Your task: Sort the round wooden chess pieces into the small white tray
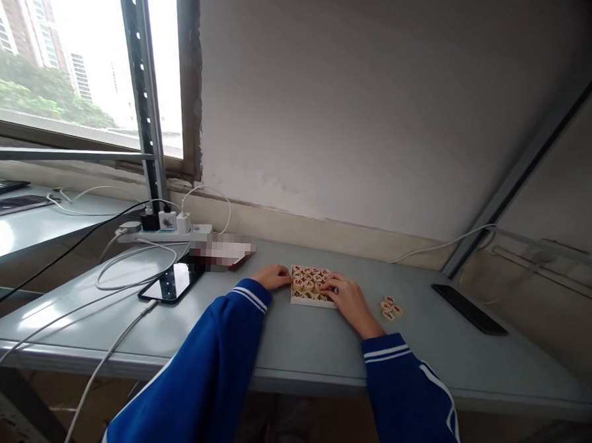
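Observation:
A shallow white box [314,302] on the desk holds rows of round wooden xiangqi pieces [308,285] with red and black characters. At the box's left edge, the fingertips of my left hand [273,277] are closed against its side. My right hand [346,297] reaches over the right part of the box, thumb and fingers pinched at a piece among the others. It hides the box's right side. Several loose xiangqi pieces [391,308] lie in a small heap on the desk, to the right of my right hand.
On the left are a phone [174,281] with a cable, a power strip [161,234] with chargers, and a blurred reddish item [239,258]. A dark flat bar [468,310] lies at the right. The desk's front edge [312,378] runs below my forearms; a wall stands behind.

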Motion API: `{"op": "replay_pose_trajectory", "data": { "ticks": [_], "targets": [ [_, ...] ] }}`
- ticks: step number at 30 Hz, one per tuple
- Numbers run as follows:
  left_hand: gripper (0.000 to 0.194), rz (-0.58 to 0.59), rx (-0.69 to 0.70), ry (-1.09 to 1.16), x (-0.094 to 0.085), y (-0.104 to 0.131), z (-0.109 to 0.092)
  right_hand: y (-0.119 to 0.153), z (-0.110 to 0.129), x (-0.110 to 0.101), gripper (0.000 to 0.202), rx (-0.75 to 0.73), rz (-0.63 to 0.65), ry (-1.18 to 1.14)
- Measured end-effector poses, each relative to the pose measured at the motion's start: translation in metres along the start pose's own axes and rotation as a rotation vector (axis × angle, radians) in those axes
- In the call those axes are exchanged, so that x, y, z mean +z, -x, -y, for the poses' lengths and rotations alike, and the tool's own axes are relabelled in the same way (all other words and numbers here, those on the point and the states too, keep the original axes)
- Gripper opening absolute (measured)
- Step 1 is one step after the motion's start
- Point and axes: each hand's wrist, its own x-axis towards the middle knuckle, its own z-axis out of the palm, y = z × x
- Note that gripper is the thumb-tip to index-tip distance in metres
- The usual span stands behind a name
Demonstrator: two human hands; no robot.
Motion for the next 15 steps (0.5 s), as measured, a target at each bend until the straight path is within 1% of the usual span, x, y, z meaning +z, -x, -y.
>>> {"op": "replay_pose_trajectory", "data": {
  "ticks": [3,6,9,11,13,15],
  "targets": [
    [0.034,0.003,0.008,0.018,-0.001,0.001,-0.002,0.000,0.002,-0.001,0.012,-0.004,0.001,-0.038],
    [0.032,0.000,-0.012,0.033,-0.002,0.001,-0.003,0.001,0.006,-0.004,0.015,-0.010,0.001,-0.069],
    [0.032,-0.011,-0.018,0.044,-0.001,0.000,-0.002,0.003,0.002,-0.008,0.019,0.023,-0.051,0.014],
    [0.032,-0.017,-0.012,0.046,0.000,0.000,-0.002,0.008,-0.009,-0.010,0.020,0.091,-0.146,0.158],
    [0.033,-0.019,-0.013,0.040,0.000,-0.001,-0.001,0.013,-0.025,-0.010,0.019,0.203,-0.230,0.313],
    [0.034,-0.014,-0.018,0.034,0.000,-0.001,0.000,0.018,-0.042,-0.007,0.019,0.319,-0.227,0.408]
  ]
}}
